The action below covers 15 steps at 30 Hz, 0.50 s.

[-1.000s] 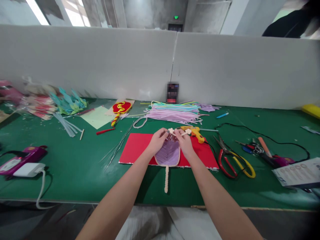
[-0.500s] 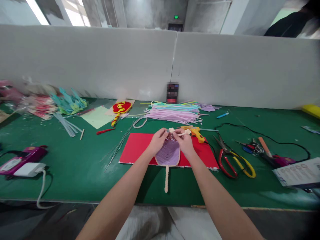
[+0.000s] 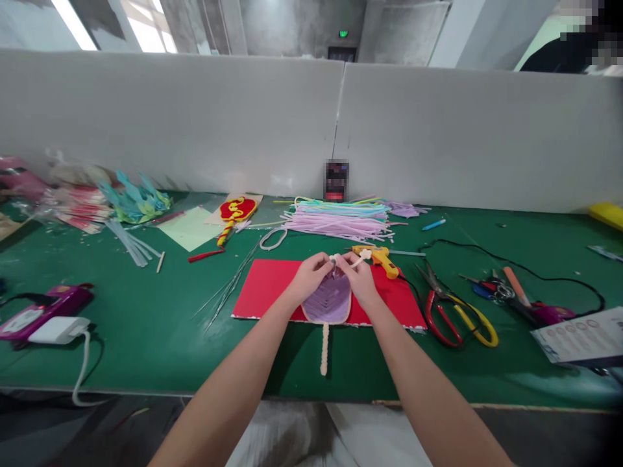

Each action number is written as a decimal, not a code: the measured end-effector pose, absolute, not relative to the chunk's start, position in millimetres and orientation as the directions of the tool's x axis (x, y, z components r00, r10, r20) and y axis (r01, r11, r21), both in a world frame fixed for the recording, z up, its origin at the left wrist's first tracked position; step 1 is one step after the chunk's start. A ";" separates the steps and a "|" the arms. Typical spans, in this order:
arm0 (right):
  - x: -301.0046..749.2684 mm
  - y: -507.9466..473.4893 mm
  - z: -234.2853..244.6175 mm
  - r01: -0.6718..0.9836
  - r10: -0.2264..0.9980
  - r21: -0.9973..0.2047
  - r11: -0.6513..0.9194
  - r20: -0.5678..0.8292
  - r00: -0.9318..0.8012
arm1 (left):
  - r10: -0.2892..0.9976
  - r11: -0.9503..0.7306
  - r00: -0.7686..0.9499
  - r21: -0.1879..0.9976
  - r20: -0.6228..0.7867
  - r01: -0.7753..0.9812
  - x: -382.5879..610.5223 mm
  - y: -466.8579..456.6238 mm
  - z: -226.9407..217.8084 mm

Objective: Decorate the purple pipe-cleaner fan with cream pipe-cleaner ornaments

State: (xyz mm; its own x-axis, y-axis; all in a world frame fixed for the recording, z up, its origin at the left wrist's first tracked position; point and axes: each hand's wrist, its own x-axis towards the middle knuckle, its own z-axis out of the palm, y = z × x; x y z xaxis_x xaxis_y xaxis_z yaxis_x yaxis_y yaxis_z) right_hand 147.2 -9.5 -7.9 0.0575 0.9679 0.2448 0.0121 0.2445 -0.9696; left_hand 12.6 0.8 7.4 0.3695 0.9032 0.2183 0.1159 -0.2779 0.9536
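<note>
A small purple woven fan (image 3: 328,303) with a cream twisted handle (image 3: 324,348) lies on a red sheet (image 3: 265,288) at the middle of the green table (image 3: 146,324). My left hand (image 3: 310,277) and my right hand (image 3: 359,277) meet at the fan's far edge. Both are closed in a pinch on a cream pipe-cleaner trim (image 3: 349,261) with small knots, held along the fan's top rim.
A yellow glue gun (image 3: 381,257) lies just behind my right hand. Red-and-yellow shears (image 3: 457,318) and small tools (image 3: 506,292) are to the right. A pile of pastel pipe cleaners (image 3: 341,219) sits behind; thin wires (image 3: 228,285), a red fan (image 3: 234,213), a phone and charger (image 3: 43,318) are left.
My hands have stayed at the fan's top edge; the fingers have drawn closer together and the cream trim has shifted slightly lower toward the rim.
</note>
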 end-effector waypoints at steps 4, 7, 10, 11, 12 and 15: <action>147.8 -9.1 -8.3 -0.035 0.971 -0.971 0.236 0.237 -0.009 | 0.884 -0.273 0.418 0.958 0.211 0.094 11.6 -0.7 8.9; 148.5 -9.0 -10.3 -0.035 0.969 -0.969 0.243 0.244 -0.028 | 0.880 -0.261 0.430 0.962 0.204 0.077 11.3 0.0 8.3; 148.4 -10.0 -12.1 0.016 0.969 -0.968 0.249 0.249 -0.003 | 0.883 -0.257 0.427 0.962 0.194 0.093 11.2 0.4 8.4; 148.2 -10.5 -12.5 0.021 0.969 -0.969 0.246 0.246 -0.002 | 0.885 -0.251 0.428 0.963 0.186 0.100 11.1 0.2 8.9; 147.9 -11.2 -12.6 0.018 0.970 -0.970 0.242 0.242 -0.005 | 0.886 -0.242 0.430 0.964 0.174 0.107 10.9 -0.3 9.6; 147.2 -13.7 -11.5 0.026 0.974 -0.974 0.226 0.226 -0.004 | 0.884 -0.222 0.443 0.968 0.150 0.114 9.6 -2.5 12.4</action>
